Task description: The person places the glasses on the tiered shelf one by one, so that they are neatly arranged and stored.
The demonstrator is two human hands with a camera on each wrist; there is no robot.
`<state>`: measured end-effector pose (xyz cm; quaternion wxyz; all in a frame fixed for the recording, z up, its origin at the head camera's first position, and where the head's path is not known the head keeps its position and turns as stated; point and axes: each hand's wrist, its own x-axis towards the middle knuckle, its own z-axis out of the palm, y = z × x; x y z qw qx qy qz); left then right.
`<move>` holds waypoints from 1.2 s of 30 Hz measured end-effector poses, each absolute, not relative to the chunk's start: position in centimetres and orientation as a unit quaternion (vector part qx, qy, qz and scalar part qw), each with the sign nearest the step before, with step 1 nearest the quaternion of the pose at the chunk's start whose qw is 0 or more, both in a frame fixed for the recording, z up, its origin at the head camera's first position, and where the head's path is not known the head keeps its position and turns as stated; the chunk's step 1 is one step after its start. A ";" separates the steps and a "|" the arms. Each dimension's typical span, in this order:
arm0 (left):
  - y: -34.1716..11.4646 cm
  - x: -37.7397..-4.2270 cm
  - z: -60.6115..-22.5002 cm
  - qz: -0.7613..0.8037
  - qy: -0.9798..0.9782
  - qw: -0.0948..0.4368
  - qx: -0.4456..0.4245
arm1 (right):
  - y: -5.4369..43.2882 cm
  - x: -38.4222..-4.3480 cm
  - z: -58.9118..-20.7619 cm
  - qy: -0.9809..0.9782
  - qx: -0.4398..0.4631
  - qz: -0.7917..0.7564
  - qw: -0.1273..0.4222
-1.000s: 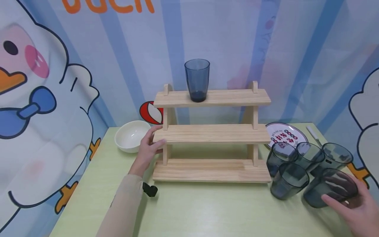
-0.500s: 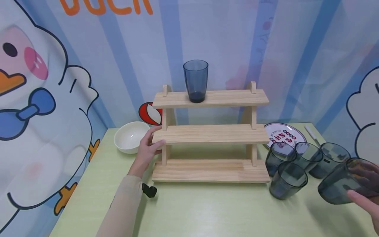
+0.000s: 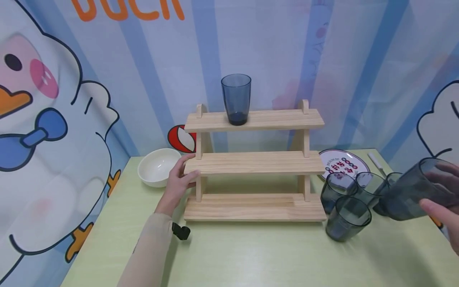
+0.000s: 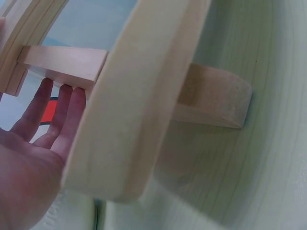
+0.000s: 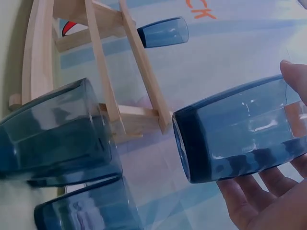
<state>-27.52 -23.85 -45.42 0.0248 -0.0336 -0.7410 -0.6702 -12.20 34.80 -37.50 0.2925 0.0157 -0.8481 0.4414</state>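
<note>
A three-tier wooden shelf (image 3: 258,162) stands on the table. At the left end of its middle board my left hand (image 3: 175,183) grips it; in the left wrist view the fingers (image 4: 60,115) reach up against the wooden upright (image 4: 67,62). My right hand (image 3: 446,221) holds a tinted drinking glass (image 3: 405,195), raised above the table and tilted, its base toward the shelf. Thumb and fingers lie on opposite sides of this glass (image 5: 240,129) in the right wrist view. Another such glass (image 3: 236,97) stands upright on the top board, left of its middle.
Several matching glasses (image 3: 348,221) cluster on the table right of the shelf, one partly hidden behind the held glass. Behind them lie a patterned plate (image 3: 331,159) and a white-handled utensil (image 3: 375,161). A white bowl (image 3: 157,167) sits left of the shelf. A printed curtain (image 3: 172,71) hangs behind.
My right hand has lifted the glass off the table beside the other glasses, first rightward, then higher, tipping it further. My left hand stays on the shelf.
</note>
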 end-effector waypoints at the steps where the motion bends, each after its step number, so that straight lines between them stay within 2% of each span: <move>1: -23.9 -27.5 -45.4 -0.670 -0.741 0.025 -0.033 | 34.3 -12.4 -36.9 -0.840 0.022 0.456 0.294; 6: -23.9 -27.6 -45.5 -0.669 -0.742 0.026 -0.032 | 32.9 -14.0 -35.4 -0.758 0.089 0.572 0.301; 10: -23.9 -27.5 -45.6 -0.667 -0.744 0.025 -0.031 | 31.8 -15.2 -34.4 -0.753 0.114 0.582 0.286; 15: -23.8 -27.5 -45.7 -0.666 -0.745 0.023 -0.031 | 30.3 -16.3 -32.8 -0.783 0.123 0.556 0.252; 22: -23.9 -27.5 -45.5 -0.671 -0.741 0.025 -0.029 | 28.1 -18.4 -30.1 -0.834 0.091 0.499 0.216; 36: -23.9 -27.7 -45.7 -0.669 -0.742 0.026 -0.030 | 24.2 -24.1 -27.4 -0.806 0.128 0.562 0.134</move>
